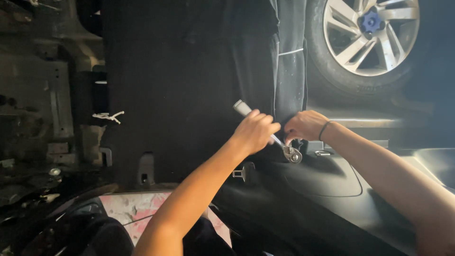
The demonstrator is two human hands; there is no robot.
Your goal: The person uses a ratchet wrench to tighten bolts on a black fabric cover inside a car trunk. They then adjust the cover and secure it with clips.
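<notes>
The left hand [256,130] is gripping the handle of a metal wrench [270,134], fingers closed tightly round it for leverage. The wrench's head is sitting low on the dark car panel [327,178], just below the right hand [305,125], which is pinching at the fitting beside it, seemingly steadying it; whether it is holding anything cannot be told. A car wheel [367,35] is showing behind.
</notes>
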